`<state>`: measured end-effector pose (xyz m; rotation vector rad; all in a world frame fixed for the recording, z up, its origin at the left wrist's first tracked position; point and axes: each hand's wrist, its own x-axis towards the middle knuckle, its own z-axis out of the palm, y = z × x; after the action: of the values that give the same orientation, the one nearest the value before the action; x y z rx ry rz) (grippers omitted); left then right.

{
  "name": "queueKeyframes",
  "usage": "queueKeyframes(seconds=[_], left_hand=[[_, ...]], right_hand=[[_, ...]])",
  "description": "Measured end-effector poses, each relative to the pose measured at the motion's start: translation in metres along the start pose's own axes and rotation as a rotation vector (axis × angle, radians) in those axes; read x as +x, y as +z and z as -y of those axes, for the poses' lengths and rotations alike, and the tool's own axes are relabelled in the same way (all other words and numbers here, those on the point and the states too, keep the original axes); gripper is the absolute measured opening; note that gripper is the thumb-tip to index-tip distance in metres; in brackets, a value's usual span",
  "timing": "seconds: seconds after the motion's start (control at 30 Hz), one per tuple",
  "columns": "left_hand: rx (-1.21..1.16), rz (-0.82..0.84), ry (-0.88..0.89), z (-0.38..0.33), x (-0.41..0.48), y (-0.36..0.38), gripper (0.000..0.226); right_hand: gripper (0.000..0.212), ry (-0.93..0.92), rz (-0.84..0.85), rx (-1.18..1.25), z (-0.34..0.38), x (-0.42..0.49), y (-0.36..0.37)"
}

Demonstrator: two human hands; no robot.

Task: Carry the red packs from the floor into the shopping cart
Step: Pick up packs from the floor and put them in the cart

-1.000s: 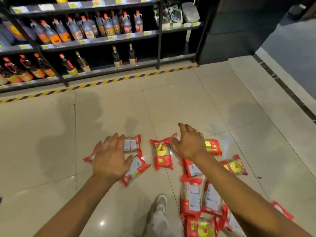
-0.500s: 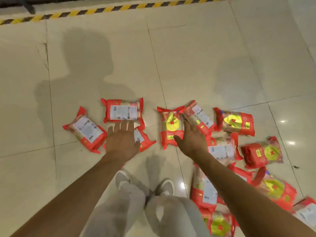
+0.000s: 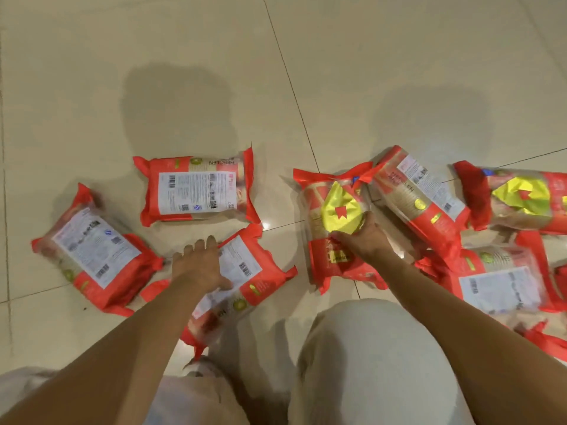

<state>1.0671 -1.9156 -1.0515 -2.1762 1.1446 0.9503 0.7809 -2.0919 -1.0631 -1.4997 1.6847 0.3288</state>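
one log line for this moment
phase: pickup | left hand: flat on white-label pack | right hand: grips yellow-badge pack | both packs on floor | cart: not in view

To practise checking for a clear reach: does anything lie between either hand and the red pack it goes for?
Nothing visible does. The left hand lies on a label-up pack; the right hand grips the yellow-emblem pack. The cart is out of view, so that path cannot be judged.

1. The red packs (image 3: 196,191) are glossy, crinkled plastic film with white printed labels.
2. The floor (image 3: 122,72) is smooth, polished beige tile.
3. The trousers (image 3: 368,363) are matt, pale cloth.
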Motion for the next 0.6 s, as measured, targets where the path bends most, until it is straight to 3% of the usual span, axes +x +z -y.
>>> queueKeyframes(seconds=[0.13, 0.2, 0.27, 0.33, 0.4, 0.53, 0.6], left_hand=[[-0.239, 0.139, 0.076, 0.013, 0.029, 0.011, 0.103], [-0.360, 0.163, 0.066, 0.013, 0.035, 0.015, 0.087], [-0.436, 0.176, 0.062, 0.011, 0.030, 0.017, 0.083], [-0.470, 0.176, 0.046, 0.011, 0.026, 0.024, 0.084], [-0.503, 0.127, 0.019, 0.015, 0.014, 0.023, 0.080], [-0.719, -0.080, -0.097, 0.030, -0.016, 0.014, 0.073], [-0.881, -0.135, -0.139, 0.039, -0.063, -0.015, 0.076]], right_hand=[[0.105, 0.028, -0.013, 0.222, -0.007, 0.018, 0.001], [0.114, 0.053, -0.020, 0.294, -0.013, 0.029, 0.006], [0.123, 0.084, 0.016, 0.344, -0.031, 0.050, 0.020], [0.117, 0.104, 0.086, 0.374, -0.063, 0.086, 0.047], [0.113, 0.113, 0.105, 0.363, -0.043, 0.058, 0.035], [0.078, 0.096, 0.105, 0.295, 0.003, -0.029, 0.004], [0.076, 0.082, 0.115, 0.324, 0.018, -0.078, -0.024]])
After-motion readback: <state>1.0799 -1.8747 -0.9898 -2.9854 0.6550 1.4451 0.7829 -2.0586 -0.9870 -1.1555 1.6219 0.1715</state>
